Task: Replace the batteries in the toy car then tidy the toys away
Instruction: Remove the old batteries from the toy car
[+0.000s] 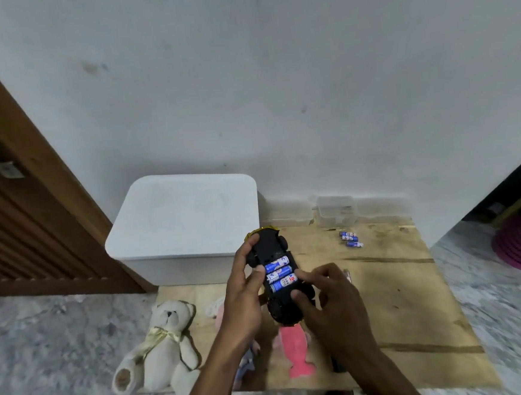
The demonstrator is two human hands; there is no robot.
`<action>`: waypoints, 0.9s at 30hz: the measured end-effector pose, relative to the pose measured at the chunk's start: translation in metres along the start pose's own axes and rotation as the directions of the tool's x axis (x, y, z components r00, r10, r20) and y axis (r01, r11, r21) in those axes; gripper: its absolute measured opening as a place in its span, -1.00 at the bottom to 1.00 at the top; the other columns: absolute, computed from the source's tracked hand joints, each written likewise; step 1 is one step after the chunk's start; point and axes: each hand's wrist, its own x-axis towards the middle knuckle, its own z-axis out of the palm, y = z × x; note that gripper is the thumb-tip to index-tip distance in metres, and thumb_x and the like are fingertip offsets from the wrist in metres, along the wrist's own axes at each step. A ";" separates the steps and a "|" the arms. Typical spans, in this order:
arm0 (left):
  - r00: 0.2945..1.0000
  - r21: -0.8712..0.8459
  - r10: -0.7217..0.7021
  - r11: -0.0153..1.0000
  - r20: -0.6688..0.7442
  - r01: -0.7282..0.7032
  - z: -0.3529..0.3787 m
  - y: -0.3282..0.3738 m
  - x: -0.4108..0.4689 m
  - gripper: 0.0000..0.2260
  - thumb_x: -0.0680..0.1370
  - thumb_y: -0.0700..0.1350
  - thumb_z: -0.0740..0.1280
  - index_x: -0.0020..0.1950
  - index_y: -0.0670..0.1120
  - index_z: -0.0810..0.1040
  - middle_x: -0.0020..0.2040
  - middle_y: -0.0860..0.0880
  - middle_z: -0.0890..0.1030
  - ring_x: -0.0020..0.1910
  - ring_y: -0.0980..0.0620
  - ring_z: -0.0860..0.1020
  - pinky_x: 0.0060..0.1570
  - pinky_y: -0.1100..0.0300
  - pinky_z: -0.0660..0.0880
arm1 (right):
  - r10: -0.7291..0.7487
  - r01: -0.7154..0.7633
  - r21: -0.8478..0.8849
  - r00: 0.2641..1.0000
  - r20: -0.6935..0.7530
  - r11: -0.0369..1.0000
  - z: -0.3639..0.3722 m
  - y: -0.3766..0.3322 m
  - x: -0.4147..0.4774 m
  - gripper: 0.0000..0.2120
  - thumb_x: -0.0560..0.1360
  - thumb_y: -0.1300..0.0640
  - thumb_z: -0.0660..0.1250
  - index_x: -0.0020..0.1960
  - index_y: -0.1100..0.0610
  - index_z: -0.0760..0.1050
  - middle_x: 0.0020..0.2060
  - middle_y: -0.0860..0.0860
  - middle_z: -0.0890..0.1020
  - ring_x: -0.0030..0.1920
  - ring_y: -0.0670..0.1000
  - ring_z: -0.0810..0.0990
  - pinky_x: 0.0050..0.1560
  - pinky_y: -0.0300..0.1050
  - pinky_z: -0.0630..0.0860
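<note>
since your left hand (pixel 244 293) grips the toy car (pixel 271 245) upside down, the batteries (pixel 279 273) show. your right hand (pixel 335 311) pinches it too.

The car (pixel 274 252) is held belly-up, so its top is hidden. The left hand (pixel 245 295), gripping it, covers its left flank; the right hand (pixel 330 304), pinching the rear, covers that side. Labels on the batteries (pixel 280 273) in it are too blurred to read, as are those on the loose cells (pixel 351 239) near the board's (pixel 417 309) far edge. A pink toy (pixel 293 347) and a pale toy (pixel 214 308) lie partly behind the hands. A silvery thing (pixel 347 275) shows only its tip — what it is cannot be told. Both forearms run off the bottom edge.
</note>
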 end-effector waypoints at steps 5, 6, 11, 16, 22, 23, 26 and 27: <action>1.000 0.049 0.020 0.999 -0.005 -0.020 -0.002 0.001 -0.005 -0.58 0.70 -0.31 0.13 0.49 0.06 0.39 0.22 0.21 0.58 -0.04 0.29 0.66 -0.21 0.26 0.61 | 0.083 -0.076 0.126 0.996 -0.044 0.989 0.010 -0.009 -0.001 -0.71 0.41 0.22 0.51 0.10 0.01 0.65 -0.10 -0.09 0.55 -0.21 -0.17 0.51 -0.22 -0.22 0.44; 1.000 0.057 0.023 0.998 -0.003 -0.023 -0.003 0.002 -0.006 -0.58 0.70 -0.31 0.13 0.49 0.06 0.38 0.16 0.27 0.61 -0.05 0.29 0.66 -0.19 0.25 0.63 | 0.111 -0.101 0.167 0.993 -0.050 0.981 0.012 -0.010 -0.001 -0.69 0.40 0.26 0.50 0.10 0.02 0.65 -0.11 -0.08 0.55 -0.20 -0.15 0.51 -0.19 -0.19 0.44; 0.999 0.078 0.050 0.996 0.002 -0.050 -0.004 0.007 -0.006 -0.56 0.70 -0.33 0.13 0.50 0.06 0.37 0.03 0.39 0.63 -0.09 0.26 0.67 -0.12 0.13 0.63 | 0.237 -0.213 0.342 0.971 -0.031 0.915 0.010 -0.021 0.002 -0.67 0.39 0.38 0.47 0.07 0.05 0.65 -0.12 -0.06 0.57 -0.26 -0.16 0.48 -0.22 -0.45 0.43; 0.997 0.087 0.075 0.993 0.000 -0.074 -0.007 0.010 -0.007 -0.56 0.70 -0.34 0.13 0.50 0.05 0.37 0.13 0.28 0.62 -0.06 0.26 0.67 -0.16 0.21 0.65 | 0.260 -0.242 0.375 0.965 0.001 0.895 0.007 -0.030 0.001 -0.69 0.42 0.37 0.46 0.08 0.08 0.64 -0.11 -0.07 0.56 -0.25 -0.13 0.47 -0.25 -0.48 0.45; 0.997 0.074 0.074 0.995 -0.004 -0.074 -0.011 0.009 -0.008 -0.57 0.70 -0.32 0.13 0.49 0.07 0.38 0.26 0.14 0.56 -0.02 0.25 0.68 -0.19 0.26 0.62 | 0.225 -0.196 0.426 0.974 -0.018 0.883 0.002 -0.046 0.000 -0.89 0.42 0.23 0.52 -0.11 0.08 0.63 -0.41 -0.12 0.60 -0.46 -0.22 0.55 -0.44 -0.44 0.40; 0.997 0.072 0.072 0.995 0.000 -0.072 -0.011 0.009 -0.009 -0.56 0.70 -0.33 0.13 0.49 0.08 0.38 0.26 0.13 0.56 -0.02 0.26 0.67 -0.19 0.27 0.62 | 0.210 -0.178 0.413 0.977 -0.032 0.893 0.003 -0.047 0.000 -0.89 0.42 0.22 0.52 -0.15 0.07 0.62 -0.44 -0.10 0.60 -0.46 -0.21 0.56 -0.43 -0.41 0.41; 0.998 0.053 0.060 0.997 0.003 -0.060 -0.011 0.011 -0.008 -0.57 0.70 -0.32 0.14 0.47 0.09 0.40 0.29 0.09 0.54 -0.03 0.30 0.66 -0.20 0.29 0.61 | 0.199 -0.151 0.416 0.977 -0.074 0.897 0.007 -0.047 0.004 -0.84 0.41 0.26 0.52 -0.17 0.04 0.59 -0.40 -0.03 0.65 -0.44 -0.15 0.54 -0.36 -0.30 0.47; 0.999 0.038 0.051 0.998 0.001 -0.051 -0.011 0.012 -0.007 -0.57 0.70 -0.31 0.14 0.48 0.08 0.40 0.30 0.06 0.53 -0.04 0.31 0.66 -0.22 0.30 0.61 | 0.214 -0.156 0.457 0.974 -0.078 0.875 0.006 -0.047 0.005 -0.83 0.41 0.28 0.52 -0.14 0.06 0.59 -0.37 -0.05 0.65 -0.42 -0.15 0.54 -0.36 -0.29 0.48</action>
